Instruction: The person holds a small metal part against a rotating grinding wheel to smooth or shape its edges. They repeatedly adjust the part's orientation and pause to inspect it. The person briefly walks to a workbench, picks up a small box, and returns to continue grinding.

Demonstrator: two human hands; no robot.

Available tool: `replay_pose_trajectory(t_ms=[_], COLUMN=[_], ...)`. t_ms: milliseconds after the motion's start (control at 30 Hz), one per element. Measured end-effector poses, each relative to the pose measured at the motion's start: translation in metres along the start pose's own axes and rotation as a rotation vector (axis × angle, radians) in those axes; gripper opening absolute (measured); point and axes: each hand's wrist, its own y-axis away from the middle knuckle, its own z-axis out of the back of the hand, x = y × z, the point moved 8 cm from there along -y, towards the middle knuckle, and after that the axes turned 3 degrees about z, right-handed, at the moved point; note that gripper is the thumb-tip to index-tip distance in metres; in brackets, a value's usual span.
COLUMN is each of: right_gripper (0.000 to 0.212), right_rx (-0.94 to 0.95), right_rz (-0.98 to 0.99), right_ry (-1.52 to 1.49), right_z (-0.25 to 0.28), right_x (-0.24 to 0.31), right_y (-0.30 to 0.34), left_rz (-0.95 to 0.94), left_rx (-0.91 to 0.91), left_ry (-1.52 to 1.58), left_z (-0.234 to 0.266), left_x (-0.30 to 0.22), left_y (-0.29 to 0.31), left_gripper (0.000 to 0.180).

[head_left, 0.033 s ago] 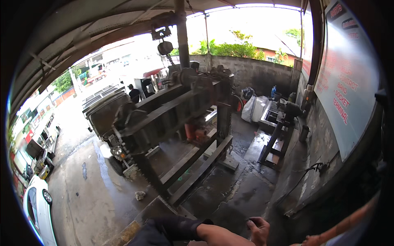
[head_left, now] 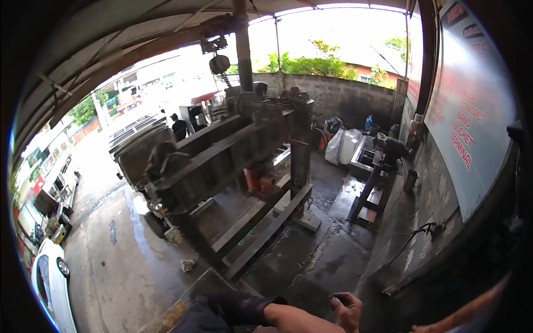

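From a dark sleeve or cloth at the lower edge, a bare arm crosses rightward to my left hand (head_left: 346,312). Its fingers are curled in a pinch, with a small dark spot at the tips; I cannot tell whether that is a held thing. Another bare forearm slants in from the right edge, ending in a hand (head_left: 425,329) largely cut off by the lower rim. Whether that hand is my right one or another person's is unclear. Beyond both stands a heavy dark steel frame (head_left: 222,166) with a red-orange cylindrical part (head_left: 252,182) inside. Neither hand touches it.
A chain hoist (head_left: 219,64) hangs near a post. Right of the frame are a metal stand with a machine on it (head_left: 383,155), white sacks (head_left: 336,147) and a wall sign (head_left: 461,111). To the left are a parked vehicle (head_left: 141,150), a person (head_left: 179,127) and a white car (head_left: 53,286).
The view has shifted slightly. The forearm at the right sits a little lower, and more of its hand is cut off. My left hand keeps its pinch.
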Motion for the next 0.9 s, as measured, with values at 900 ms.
replay_pose_trajectory(t_ms=[900], right_gripper=[0.008], right_rx=[-0.703], right_rz=[-0.485], right_ry=[-0.119], right_z=[0.381], right_x=[-0.039], right_y=[-0.521], left_rz=[0.587], left_rx=[-1.295], left_ry=[0.532], left_z=[0.739], left_x=[0.45], left_y=[0.109], left_gripper=[0.026])
